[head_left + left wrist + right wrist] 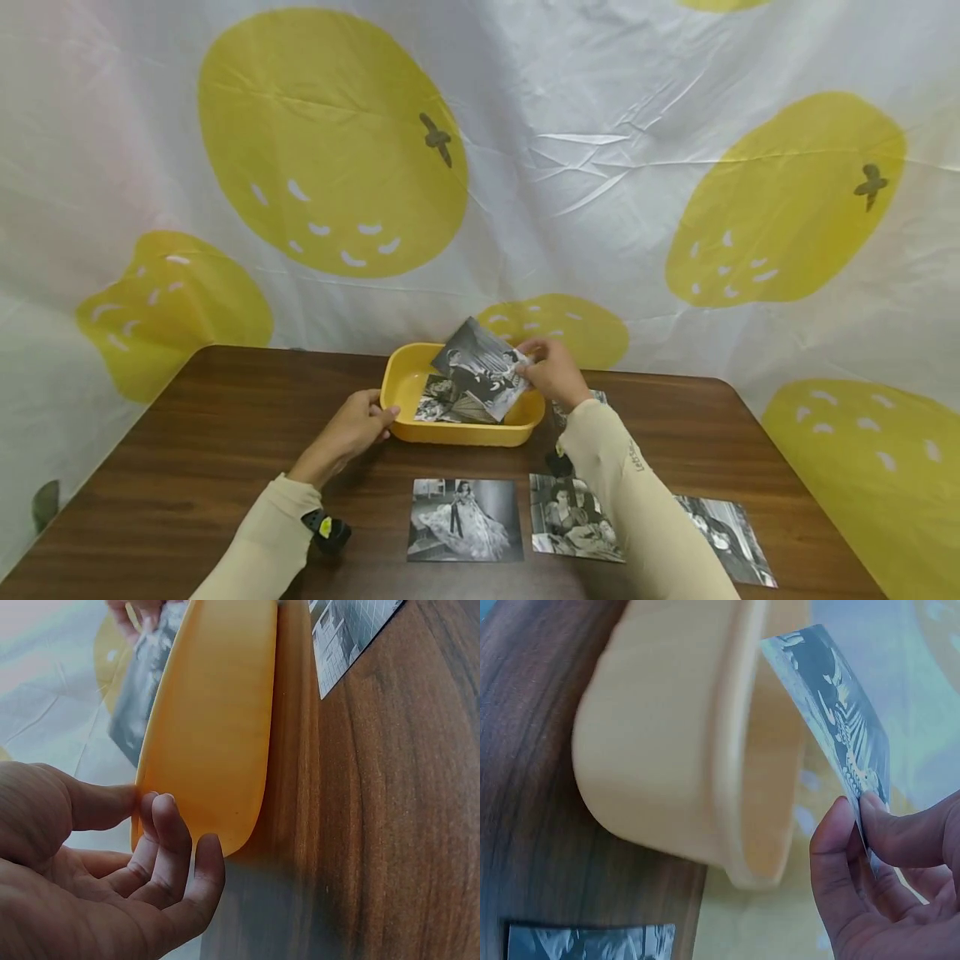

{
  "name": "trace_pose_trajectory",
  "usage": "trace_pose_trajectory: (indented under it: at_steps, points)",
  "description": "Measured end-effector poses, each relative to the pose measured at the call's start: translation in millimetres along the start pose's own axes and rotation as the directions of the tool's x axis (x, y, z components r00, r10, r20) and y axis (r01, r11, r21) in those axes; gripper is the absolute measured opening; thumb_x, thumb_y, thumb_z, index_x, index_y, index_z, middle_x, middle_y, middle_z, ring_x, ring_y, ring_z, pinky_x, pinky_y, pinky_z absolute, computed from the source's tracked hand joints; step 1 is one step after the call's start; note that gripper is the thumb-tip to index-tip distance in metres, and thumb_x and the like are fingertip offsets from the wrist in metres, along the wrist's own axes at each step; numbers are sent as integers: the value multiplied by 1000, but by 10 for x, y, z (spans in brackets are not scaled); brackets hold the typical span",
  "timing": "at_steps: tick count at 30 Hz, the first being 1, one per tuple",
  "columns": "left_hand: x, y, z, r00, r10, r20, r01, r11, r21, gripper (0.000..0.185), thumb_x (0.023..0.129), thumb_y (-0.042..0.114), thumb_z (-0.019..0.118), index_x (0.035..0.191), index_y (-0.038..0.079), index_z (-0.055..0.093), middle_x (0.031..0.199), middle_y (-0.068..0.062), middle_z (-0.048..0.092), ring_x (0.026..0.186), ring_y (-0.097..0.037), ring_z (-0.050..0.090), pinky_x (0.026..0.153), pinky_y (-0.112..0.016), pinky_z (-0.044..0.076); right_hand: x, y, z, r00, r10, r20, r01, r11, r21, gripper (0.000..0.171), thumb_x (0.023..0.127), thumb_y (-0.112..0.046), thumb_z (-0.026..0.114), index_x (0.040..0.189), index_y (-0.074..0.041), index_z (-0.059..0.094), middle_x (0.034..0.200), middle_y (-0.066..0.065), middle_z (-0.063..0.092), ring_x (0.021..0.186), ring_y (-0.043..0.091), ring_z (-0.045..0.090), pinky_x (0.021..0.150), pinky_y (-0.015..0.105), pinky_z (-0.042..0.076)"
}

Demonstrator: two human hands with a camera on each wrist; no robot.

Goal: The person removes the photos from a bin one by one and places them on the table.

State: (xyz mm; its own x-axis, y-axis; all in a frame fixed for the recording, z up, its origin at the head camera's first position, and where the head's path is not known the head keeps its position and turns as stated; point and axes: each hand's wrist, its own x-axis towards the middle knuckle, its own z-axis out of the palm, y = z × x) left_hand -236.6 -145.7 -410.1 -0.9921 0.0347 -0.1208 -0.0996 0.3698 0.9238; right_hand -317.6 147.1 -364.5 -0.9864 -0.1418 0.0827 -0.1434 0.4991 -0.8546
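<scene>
A yellow plastic tray [397,379] [217,735] [667,742] stands on the brown wooden table [225,417]. A black-and-white photo lies inside it [442,404]. My right hand [551,371] [885,877] pinches another black-and-white photo [480,367] [840,727] by its corner and holds it tilted over the tray. At the tray's left wall my left hand [356,425] [112,862] rests with loosely bent fingers [169,825], the thumb touching the rim.
Three more black-and-white photos lie on the table near me: one [465,518] in the middle, one [570,517] under my right forearm, one [727,537] to the right. A further photo [558,410] peeks out behind my right wrist. A lemon-print sheet [480,167] hangs behind.
</scene>
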Motion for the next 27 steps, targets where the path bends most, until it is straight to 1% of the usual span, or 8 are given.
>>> trace_pose_trajectory:
  at_steps: [3,8,10,15,18,21,24,27]
  points:
    - [-4,-3,-9,1000,-5,0,5,1000,1,42,105,8,54,139,-15,44,80,-11,58,67,-15,55,65,-29,51,-30,47,-153,1000,17,-25,-16,997,69,27,89,11,67,115,11,61,85,15,61,64,18,59,61,32,57]
    - [-4,5,-22,1000,-3,-2,3,1000,14,43,105,8,54,140,-15,45,80,-11,58,68,-16,56,65,-31,51,-117,191,-483,997,77,-30,-72,985,154,32,90,11,66,120,15,55,89,14,61,62,15,61,60,28,57]
    - [0,6,-23,1000,-1,-1,1,1000,17,43,105,8,54,140,-15,45,80,-12,58,68,-16,56,65,-31,52,-165,262,-626,995,92,-36,-87,987,134,32,91,10,65,120,15,53,91,14,62,62,14,62,61,28,58]
    - [-6,12,-20,1000,-10,4,10,1000,19,43,105,9,53,140,-14,45,80,-12,58,68,-17,56,65,-31,51,-301,447,-941,994,87,-68,-83,994,68,30,91,9,64,117,17,51,90,14,65,60,12,63,62,32,59]
    - [-10,10,-18,1000,-13,4,13,1000,23,42,105,10,53,140,-14,45,80,-12,59,69,-18,56,63,-31,49,-393,561,-1087,990,106,-92,-99,992,74,30,92,9,64,117,17,49,88,12,64,58,12,63,60,30,58]
    - [-4,11,-12,1000,-5,4,5,1000,26,42,105,10,53,139,-14,45,81,-13,59,69,-18,55,62,-31,48,-487,684,-1214,983,138,-118,-126,986,108,31,92,10,63,117,18,46,86,10,63,58,14,64,59,30,57]
    - [-6,17,-5,1000,1,11,-1,1000,29,41,105,9,53,138,-15,46,80,-13,59,69,-19,56,63,-31,48,-583,810,-1315,971,183,-156,-164,978,131,32,92,10,62,117,19,45,84,8,61,58,14,64,59,30,58]
    - [-8,22,-2,1000,-9,16,8,999,31,41,105,10,53,138,-14,47,80,-11,58,70,-20,57,62,-31,48,-668,924,-1403,957,219,-192,-200,973,115,33,91,9,62,117,21,46,82,8,61,57,14,65,58,29,58]
